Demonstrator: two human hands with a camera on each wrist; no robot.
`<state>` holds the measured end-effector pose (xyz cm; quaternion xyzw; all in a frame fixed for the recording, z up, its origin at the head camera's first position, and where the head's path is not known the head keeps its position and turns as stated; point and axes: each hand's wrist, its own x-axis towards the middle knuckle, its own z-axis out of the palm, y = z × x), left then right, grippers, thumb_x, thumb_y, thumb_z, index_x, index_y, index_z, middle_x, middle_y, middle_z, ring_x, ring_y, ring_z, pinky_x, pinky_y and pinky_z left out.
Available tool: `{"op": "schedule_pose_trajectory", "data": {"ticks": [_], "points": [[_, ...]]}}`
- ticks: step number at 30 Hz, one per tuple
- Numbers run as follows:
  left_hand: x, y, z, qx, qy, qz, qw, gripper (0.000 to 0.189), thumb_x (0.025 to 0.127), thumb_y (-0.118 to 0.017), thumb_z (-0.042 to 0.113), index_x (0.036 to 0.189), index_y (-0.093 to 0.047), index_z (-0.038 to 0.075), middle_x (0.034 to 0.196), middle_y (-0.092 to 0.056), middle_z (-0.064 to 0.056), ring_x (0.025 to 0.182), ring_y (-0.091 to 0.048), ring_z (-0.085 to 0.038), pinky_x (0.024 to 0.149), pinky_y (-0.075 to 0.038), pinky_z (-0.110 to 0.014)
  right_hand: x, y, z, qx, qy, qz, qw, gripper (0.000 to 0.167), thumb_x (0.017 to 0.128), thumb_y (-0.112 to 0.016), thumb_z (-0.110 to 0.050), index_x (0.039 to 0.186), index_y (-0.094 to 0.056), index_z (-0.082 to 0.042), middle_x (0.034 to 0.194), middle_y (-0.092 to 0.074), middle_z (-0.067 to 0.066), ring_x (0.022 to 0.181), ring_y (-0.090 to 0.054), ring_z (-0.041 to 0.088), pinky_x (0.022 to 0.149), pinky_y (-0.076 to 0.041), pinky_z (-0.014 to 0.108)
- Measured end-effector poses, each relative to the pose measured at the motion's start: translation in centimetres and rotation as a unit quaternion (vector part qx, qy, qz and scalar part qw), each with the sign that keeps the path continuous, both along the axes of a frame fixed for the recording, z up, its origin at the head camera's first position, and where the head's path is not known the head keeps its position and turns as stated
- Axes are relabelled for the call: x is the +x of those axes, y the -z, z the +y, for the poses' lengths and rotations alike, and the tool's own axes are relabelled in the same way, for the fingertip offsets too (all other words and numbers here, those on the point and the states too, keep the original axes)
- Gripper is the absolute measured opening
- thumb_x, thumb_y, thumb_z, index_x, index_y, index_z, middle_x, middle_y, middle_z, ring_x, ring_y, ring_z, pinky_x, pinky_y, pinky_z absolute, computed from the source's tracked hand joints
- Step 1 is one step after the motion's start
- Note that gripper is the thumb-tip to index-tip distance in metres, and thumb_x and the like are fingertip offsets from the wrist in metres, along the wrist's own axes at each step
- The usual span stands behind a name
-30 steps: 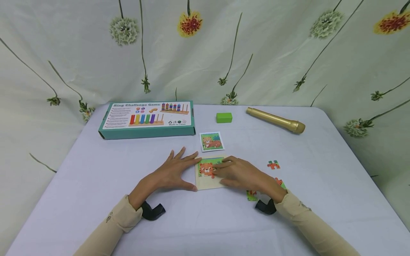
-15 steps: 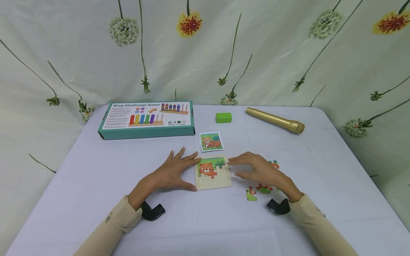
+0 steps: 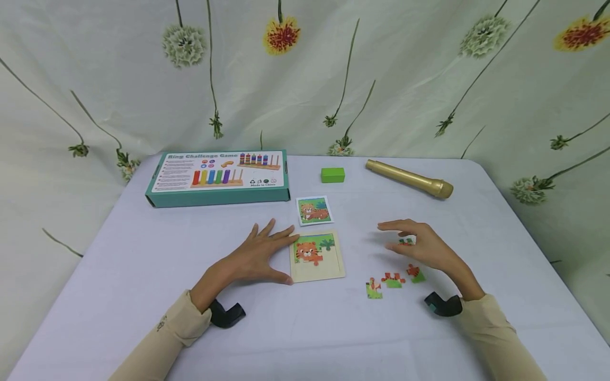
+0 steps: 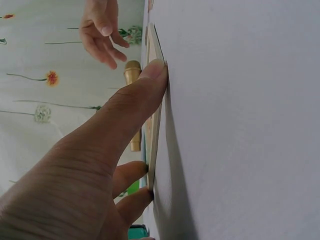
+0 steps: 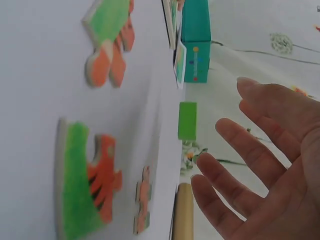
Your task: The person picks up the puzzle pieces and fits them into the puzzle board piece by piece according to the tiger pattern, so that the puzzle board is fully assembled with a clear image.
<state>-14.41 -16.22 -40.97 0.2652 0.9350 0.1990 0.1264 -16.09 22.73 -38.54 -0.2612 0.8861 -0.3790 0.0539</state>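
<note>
Puzzle board (image 3: 312, 273) touches the left hand (image 3: 257, 256), splayed wide; right hand (image 3: 425, 247) hovers by loose pieces (image 3: 393, 282), curved but wide.

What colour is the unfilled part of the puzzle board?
Plain pale cream, on the lower part of the puzzle board; the head view shows it best.

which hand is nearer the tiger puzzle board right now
The left hand: its fingers touch the left side of the puzzle board. The right hand is apart from it, off to the board's right, near the loose puzzle pieces.
</note>
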Motion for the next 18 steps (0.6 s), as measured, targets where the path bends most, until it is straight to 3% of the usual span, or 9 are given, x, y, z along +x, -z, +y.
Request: {"op": "schedule_pose_trajectory", "data": {"ticks": [7,13,18], "points": [[-0.1,0.0,0.0,-0.004,-0.002,0.000,1.0000,0.099,0.065,-0.079,0.059,0.149,-0.037,0.026,0.158,-0.023,0.002,0.147,0.003,-0.035,0.113,0.004,-0.063,0.0,1.2,3.5,-0.005,0.036,-0.023,0.9991,0.039,0.088,-0.070,-0.017,0.126,-0.063,-0.010,0.127,-0.063,0.007,0.106,-0.056,0.026,0.085,-0.049,0.035],[0.0,0.0,0.1,-0.003,-0.003,-0.002,1.0000,0.099,0.065,-0.080,0.059,0.148,-0.038,0.025,0.158,-0.024,0.002,0.147,0.002,-0.036,0.113,0.004,-0.063,0.0,2.1,5.0,0.009,0.066,-0.050,0.9965,0.036,0.088,-0.070,-0.020,0.122,-0.066,-0.011,0.124,-0.063,0.009,0.100,-0.055,0.022,0.081,-0.047,0.027],[0.0,0.0,0.1,0.000,-0.003,-0.002,1.0000,0.099,0.066,-0.080,0.058,0.148,-0.038,0.025,0.158,-0.024,0.001,0.147,0.003,-0.036,0.113,0.004,-0.063,0.0,2.5,5.4,0.009,0.064,-0.033,0.9974,0.035,0.087,-0.071,-0.017,0.121,-0.066,-0.009,0.122,-0.063,0.010,0.099,-0.054,0.021,0.080,-0.047,0.026]]}}
